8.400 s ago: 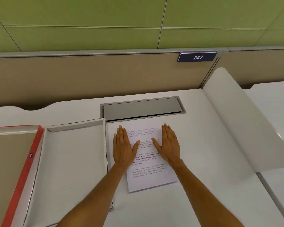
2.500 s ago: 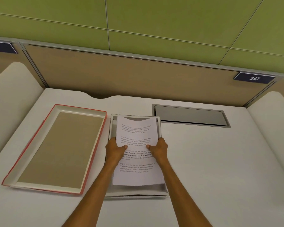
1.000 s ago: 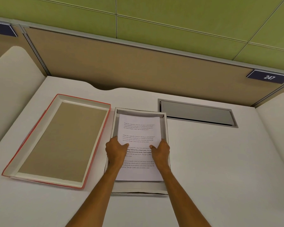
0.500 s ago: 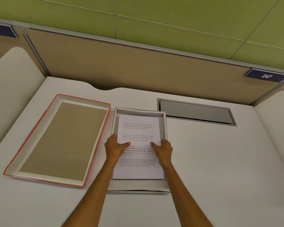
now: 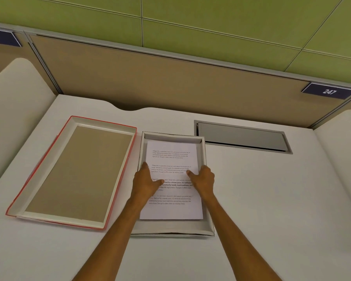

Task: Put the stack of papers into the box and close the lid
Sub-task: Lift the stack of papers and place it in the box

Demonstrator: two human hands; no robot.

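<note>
Stack of papers (image 5: 171,159) inside the white box (image 5: 208,230), printed side up, near edge short of the box's front wall. Left hand (image 5: 145,184) on the stack's left edge, thumb laid across the text, fingers curled down at the side. Right hand (image 5: 204,181) mirrored on the right edge, thumb on the page. Grip or just pressing flat: can't tell, fingers hidden under the hands. Red-edged lid (image 5: 49,159) upside down on the desk (image 5: 272,199), just left of the box. Grey cable hatch (image 5: 241,136) beyond, to the right.
</note>
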